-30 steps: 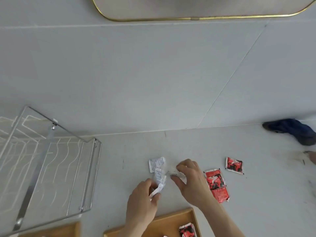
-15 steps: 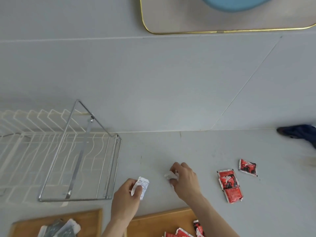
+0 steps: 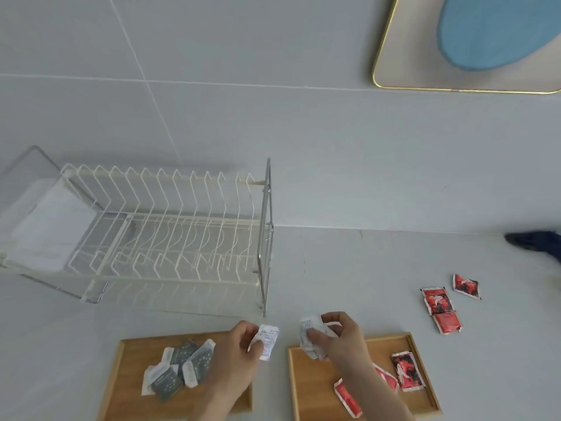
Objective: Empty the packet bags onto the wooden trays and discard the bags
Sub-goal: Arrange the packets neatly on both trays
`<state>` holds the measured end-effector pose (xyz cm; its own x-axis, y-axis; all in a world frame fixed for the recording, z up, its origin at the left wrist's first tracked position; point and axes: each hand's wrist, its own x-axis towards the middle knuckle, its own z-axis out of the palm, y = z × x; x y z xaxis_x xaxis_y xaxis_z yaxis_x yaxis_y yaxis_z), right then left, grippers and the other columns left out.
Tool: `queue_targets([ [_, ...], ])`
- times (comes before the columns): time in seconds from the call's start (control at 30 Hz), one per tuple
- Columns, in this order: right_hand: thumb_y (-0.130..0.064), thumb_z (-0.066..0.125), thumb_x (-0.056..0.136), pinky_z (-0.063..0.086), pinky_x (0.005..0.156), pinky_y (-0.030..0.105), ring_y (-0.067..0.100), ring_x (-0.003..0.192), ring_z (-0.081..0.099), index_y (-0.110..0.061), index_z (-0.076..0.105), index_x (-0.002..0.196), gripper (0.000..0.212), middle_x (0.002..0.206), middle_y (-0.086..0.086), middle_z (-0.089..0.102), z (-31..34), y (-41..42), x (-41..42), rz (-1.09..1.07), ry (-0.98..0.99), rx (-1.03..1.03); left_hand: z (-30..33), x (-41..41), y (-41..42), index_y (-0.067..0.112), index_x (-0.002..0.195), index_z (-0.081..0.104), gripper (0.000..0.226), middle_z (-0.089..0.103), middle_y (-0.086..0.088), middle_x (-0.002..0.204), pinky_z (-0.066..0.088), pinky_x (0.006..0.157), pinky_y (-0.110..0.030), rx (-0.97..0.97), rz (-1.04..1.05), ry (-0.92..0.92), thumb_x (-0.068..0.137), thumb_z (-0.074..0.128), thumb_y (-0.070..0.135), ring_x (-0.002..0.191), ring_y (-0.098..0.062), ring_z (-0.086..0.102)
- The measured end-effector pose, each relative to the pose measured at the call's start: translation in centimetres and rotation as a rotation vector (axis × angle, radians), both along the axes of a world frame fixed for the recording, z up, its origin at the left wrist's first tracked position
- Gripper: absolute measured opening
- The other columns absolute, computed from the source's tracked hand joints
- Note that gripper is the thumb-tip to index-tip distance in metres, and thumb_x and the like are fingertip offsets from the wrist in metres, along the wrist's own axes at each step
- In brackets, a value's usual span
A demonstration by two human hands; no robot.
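My left hand (image 3: 239,349) pinches a small white packet (image 3: 267,341) above the right edge of the left wooden tray (image 3: 121,387), which holds several grey and white packets (image 3: 179,367). My right hand (image 3: 341,338) grips a crumpled white bag (image 3: 309,332) over the far left corner of the right wooden tray (image 3: 306,390). That tray carries a few red packets (image 3: 406,370). Two more red packets (image 3: 441,308) lie on the counter to the right of the trays.
A white wire dish rack (image 3: 158,238) with a metal frame stands at the left, just behind the left tray. A dark blue cloth (image 3: 537,243) lies at the far right by the wall. A gold-rimmed mirror (image 3: 391,86) hangs on the tiled wall.
The view swung left and down, showing both trays. My hands drew apart and came back toward me, the left with a white packet, the right with the crumpled bag lifted off the counter.
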<state>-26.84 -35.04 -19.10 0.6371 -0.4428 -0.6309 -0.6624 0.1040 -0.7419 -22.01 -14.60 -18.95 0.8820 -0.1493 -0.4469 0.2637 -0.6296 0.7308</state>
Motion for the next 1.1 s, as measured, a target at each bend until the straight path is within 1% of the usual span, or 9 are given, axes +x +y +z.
queue_targets([
  [0.1,-0.009,0.08,0.078,0.055,0.051,0.029,0.023,0.064,0.071,-0.014,0.066,0.097,0.024,0.089,0.011,0.078,-0.2,4.5,-0.6,0.005,0.015,-0.001,0.1,-0.4,4.4,0.031,0.086,0.067,0.015,0.074,0.017,0.083,0.045,0.062,-0.021,0.038,0.008,-0.076,0.087,0.063,0.017,0.076,-0.002,0.065],
  [0.2,-0.006,0.075,0.082,0.049,0.044,0.025,0.021,0.056,0.067,-0.011,0.066,0.096,0.017,0.088,0.012,0.076,-0.6,8.9,-0.5,0.039,0.02,-0.008,-0.3,-0.2,9.0,0.04,0.078,0.065,0.022,0.072,0.022,0.084,0.052,0.069,-0.024,0.086,0.058,-0.171,0.086,0.066,0.019,0.081,0.001,0.067],
  [0.37,-0.008,0.07,0.085,0.058,0.054,0.027,0.016,0.074,0.072,-0.022,0.068,0.094,0.017,0.088,-0.001,0.075,-0.7,15.9,1.1,0.104,0.0,-0.099,-0.9,0.9,15.0,0.035,0.079,0.071,0.025,0.068,0.022,0.084,0.049,0.07,-0.022,0.232,-0.006,-0.355,0.077,0.074,0.01,0.081,-0.006,0.063],
  [0.5,-0.004,0.065,0.081,0.058,0.068,0.036,0.011,0.08,0.068,-0.026,0.068,0.091,0.024,0.088,-0.012,0.073,-0.9,20.1,1.8,0.222,-0.18,-0.506,-2.6,1.2,18.3,0.035,0.076,0.073,0.029,0.07,0.021,0.083,0.046,0.077,-0.028,0.429,-0.108,-0.438,0.063,0.084,0.012,0.087,-0.014,0.067],
  [0.6,-0.008,0.07,0.075,0.047,0.056,0.029,0.013,0.074,0.062,-0.027,0.064,0.083,0.022,0.084,-0.013,0.064,-2.5,21.9,1.1,0.455,-0.308,-0.906,-4.3,0.6,19.9,0.036,0.072,0.073,0.033,0.07,0.024,0.081,0.049,0.074,-0.028,0.433,-0.197,-0.449,0.053,0.09,0.015,0.083,-0.012,0.068],
  [0.67,-0.008,0.077,0.065,0.043,0.052,0.025,0.016,0.071,0.061,-0.027,0.062,0.078,0.028,0.08,-0.012,0.062,-3.8,22.7,0.2,0.604,-0.341,-1.023,-5.0,-0.1,20.5,0.038,0.075,0.074,0.038,0.072,0.024,0.086,0.051,0.077,-0.026,0.415,-0.238,-0.444,0.048,0.091,0.017,0.083,-0.01,0.07],
  [0.83,-0.021,0.083,0.056,0.056,0.06,0.023,0.017,0.091,0.07,-0.029,0.069,0.076,0.026,0.099,-0.009,0.072,-5.1,23.4,-1.9,0.802,-0.359,-1.075,-6.7,-1.1,21.6,0.037,0.099,0.075,0.047,0.072,0.019,0.113,0.055,0.091,-0.032,0.383,-0.321,-0.425,0.055,0.082,0.022,0.103,-0.012,0.068],
  [0.97,-0.034,0.079,0.057,0.06,0.069,0.025,0.017,0.104,0.074,-0.03,0.077,0.084,0.027,0.107,-0.007,0.076,-4.6,24.0,-2.5,0.893,-0.301,-1.076,-7.0,-1.1,21.8,0.032,0.102,0.076,0.037,0.072,0.013,0.116,0.034,0.101,-0.031,0.372,-0.335,-0.514,0.073,0.052,0.035,0.113,-0.015,0.065],
  [1.1,-0.035,0.073,0.064,0.061,0.08,0.026,0.017,0.107,0.074,-0.035,0.075,0.084,0.02,0.11,-0.009,0.077,-4.3,23.6,-2.7,0.877,-0.35,-1.044,-6.3,-0.8,21.1,0.029,0.104,0.072,0.038,0.07,0.009,0.117,0.037,0.099,-0.031,0.367,-0.306,-0.571,0.077,0.047,0.038,0.115,-0.014,0.055],
])
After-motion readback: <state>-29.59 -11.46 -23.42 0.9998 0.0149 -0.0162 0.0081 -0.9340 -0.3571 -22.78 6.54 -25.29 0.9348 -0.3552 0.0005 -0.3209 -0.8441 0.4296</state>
